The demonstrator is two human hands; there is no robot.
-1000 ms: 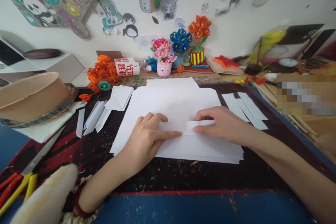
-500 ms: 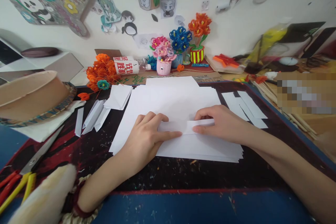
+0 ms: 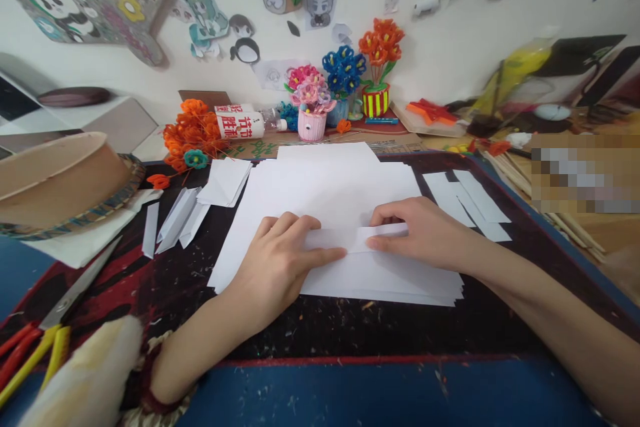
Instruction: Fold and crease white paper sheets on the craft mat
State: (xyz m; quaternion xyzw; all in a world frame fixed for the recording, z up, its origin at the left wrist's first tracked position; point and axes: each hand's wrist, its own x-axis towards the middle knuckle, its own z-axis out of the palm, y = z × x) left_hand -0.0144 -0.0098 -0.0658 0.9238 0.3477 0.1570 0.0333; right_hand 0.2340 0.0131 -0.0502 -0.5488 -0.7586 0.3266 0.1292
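A narrow folded strip of white paper (image 3: 337, 240) lies across the stack of white sheets (image 3: 320, 187) in the middle of the dark mat. My left hand (image 3: 283, 253) grips its left part, fingers curled behind it and thumb stretched along the near edge. At the other end, my right hand (image 3: 423, 230) pinches the strip between thumb and bent fingers. Part of the strip is hidden by both hands. Folded paper pieces (image 3: 180, 220) and a small pile of white squares (image 3: 225, 181) sit left of the stack. Flat paper strips (image 3: 483, 197) lie to its right.
Scissors (image 3: 65, 307) with red and yellow handles lie at left, below a round tan container (image 3: 60, 177). Orange craft flowers (image 3: 193, 130), a bottle (image 3: 245, 125) and potted craft flowers (image 3: 313, 120) line the back. Thin wooden sticks (image 3: 525, 177) lie at right.
The view has shifted very slightly. Both hands keep nearly the same hold on the paper strip, and nothing else has visibly moved.
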